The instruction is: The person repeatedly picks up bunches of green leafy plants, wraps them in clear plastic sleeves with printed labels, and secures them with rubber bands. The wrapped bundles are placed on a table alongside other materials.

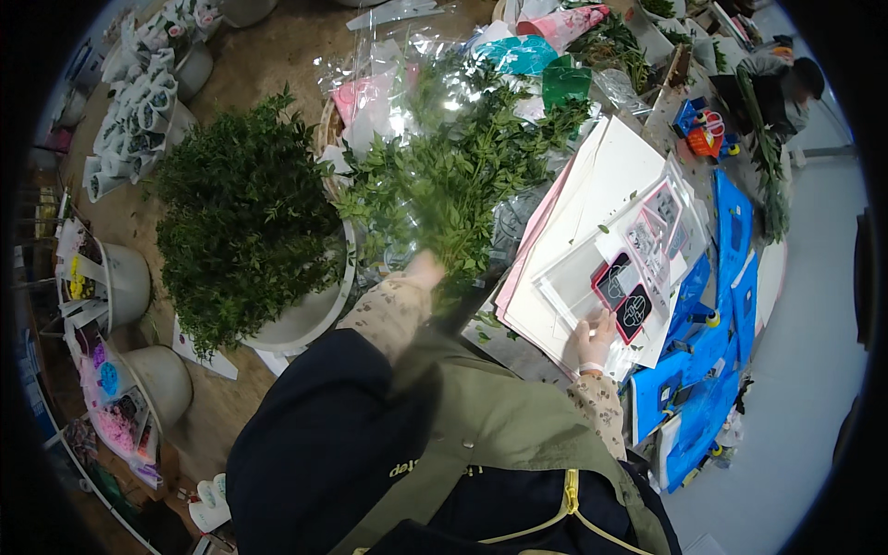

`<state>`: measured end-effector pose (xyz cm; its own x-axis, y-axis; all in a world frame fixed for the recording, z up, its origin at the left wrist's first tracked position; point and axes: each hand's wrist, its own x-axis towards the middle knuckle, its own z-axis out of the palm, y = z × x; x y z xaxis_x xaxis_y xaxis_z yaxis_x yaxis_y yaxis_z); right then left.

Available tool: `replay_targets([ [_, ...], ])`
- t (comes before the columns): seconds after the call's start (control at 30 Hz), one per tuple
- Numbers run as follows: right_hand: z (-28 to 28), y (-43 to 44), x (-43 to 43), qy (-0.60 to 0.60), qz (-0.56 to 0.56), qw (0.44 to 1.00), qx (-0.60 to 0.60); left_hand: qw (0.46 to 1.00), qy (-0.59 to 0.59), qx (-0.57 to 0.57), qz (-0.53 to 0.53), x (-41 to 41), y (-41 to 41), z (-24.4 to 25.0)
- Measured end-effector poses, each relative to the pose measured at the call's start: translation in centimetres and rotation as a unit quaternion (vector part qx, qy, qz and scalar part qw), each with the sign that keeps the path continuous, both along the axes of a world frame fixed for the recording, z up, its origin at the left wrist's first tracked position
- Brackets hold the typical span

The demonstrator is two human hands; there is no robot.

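A bunch of leafy green branches [444, 201] rises blurred from my left hand [424, 270], which closes around its lower stems. Some fingers are hidden behind the leaves. My right hand [595, 338] lies on a stack of large white and pink paper sheets [590, 173]. Its fingertips touch the lower edge of clear plastic packets [565, 284] with black and pink printed cards [624, 298] in them. Whether those fingers pinch a packet or only rest on it is unclear. Loose leaves are scattered over the paper.
Left of me, a white bucket [305, 326] holds dense dark foliage [243, 222]. Wrapped flowers [135, 132] stand in buckets farther left. Blue packages [707, 354] line the table's right side, below an orange holder with scissors [706, 135]. A person [777, 90] is at the far right.
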<state>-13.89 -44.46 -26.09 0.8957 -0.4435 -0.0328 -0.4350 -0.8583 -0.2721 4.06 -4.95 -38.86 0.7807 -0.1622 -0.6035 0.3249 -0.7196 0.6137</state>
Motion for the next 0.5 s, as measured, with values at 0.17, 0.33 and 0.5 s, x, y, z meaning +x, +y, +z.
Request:
replay_targets([
  [0.17, 3.4, 6.2, 1.5, -0.057, 0.056, 0.997, -0.019, 0.979, 0.150, -0.088, -0.107, -6.5, 1.4, -10.0],
  [0.33, 6.4, 15.5, 5.4, -0.079, 0.154, 0.983, 0.066, 0.890, 0.322, -0.290, 0.142, -3.9, 1.2, -3.4],
  [0.5, 5.1, 23.6, 11.9, 0.068, 0.014, 0.911, 0.408, 0.887, 0.232, -0.398, -0.023, -0.8, 3.3, 7.9],
])
